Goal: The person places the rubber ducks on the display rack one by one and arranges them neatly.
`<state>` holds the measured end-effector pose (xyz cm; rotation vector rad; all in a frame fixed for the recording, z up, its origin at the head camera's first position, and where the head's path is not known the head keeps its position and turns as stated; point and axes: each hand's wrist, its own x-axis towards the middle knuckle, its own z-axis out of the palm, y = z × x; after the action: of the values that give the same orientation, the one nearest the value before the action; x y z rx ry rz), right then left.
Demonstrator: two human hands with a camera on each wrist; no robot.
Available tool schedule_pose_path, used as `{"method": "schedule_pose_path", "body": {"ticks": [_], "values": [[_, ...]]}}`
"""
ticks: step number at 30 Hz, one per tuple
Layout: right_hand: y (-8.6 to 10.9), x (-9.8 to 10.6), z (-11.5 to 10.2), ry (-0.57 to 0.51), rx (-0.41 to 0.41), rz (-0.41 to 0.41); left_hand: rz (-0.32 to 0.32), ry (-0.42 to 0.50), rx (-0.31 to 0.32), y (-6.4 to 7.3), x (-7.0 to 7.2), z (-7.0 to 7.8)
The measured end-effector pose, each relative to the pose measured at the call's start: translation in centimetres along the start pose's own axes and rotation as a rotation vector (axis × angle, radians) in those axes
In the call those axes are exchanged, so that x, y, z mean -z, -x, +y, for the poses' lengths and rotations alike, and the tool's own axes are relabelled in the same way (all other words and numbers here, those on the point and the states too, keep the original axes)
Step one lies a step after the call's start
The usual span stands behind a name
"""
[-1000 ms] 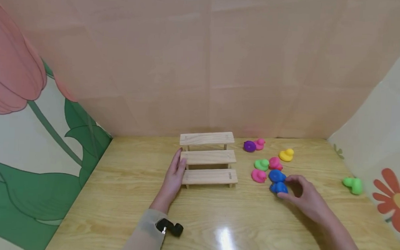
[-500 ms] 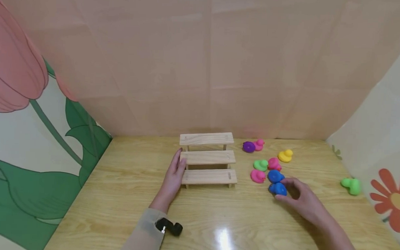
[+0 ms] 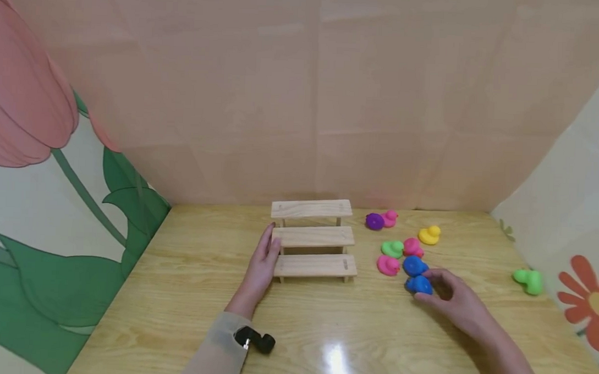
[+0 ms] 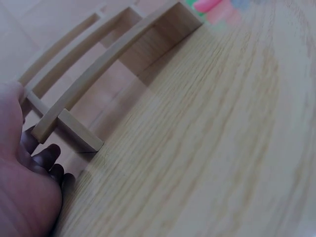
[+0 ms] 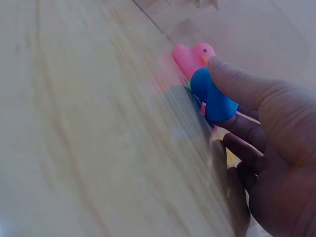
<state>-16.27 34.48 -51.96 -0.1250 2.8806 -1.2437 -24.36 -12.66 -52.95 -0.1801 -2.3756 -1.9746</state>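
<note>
A pale wooden three-step stand [image 3: 313, 236] stands upright just below the middle of the head frame, its steps rising toward the back, its left end gripped by the left hand [image 3: 260, 265]. In the lower right, the right hand [image 3: 458, 302] pinches a smooth blue toy duck [image 3: 418, 285], which seems tipped sideways, though fingers partly hide it.

A staged corner — pink backdrop [image 3: 302, 104], flower-printed side panels [image 3: 59, 272], wood-grain table [image 3: 177, 293].

Head view faces forward-down; closer, low wrist views share the tabletop [image 3: 193, 255].
</note>
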Motion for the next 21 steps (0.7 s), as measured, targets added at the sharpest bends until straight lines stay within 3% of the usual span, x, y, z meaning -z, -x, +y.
{"method": "schedule_pose_path", "body": {"ticks": [6,12,21], "values": [[0.2,0.5,-0.4,0.042,0.009,0.009,0.002,-0.008,0.005,0.0,-0.1,0.1],[0.1,1.4,-0.9,-0.006,0.017,-0.002,-0.005,0.006,-0.004,0.2,0.0,0.0],[-0.1,2.5,-3.3,-0.027,0.073,0.047,-0.008,-0.002,0.005,0.1,-0.1,-0.1]]}}
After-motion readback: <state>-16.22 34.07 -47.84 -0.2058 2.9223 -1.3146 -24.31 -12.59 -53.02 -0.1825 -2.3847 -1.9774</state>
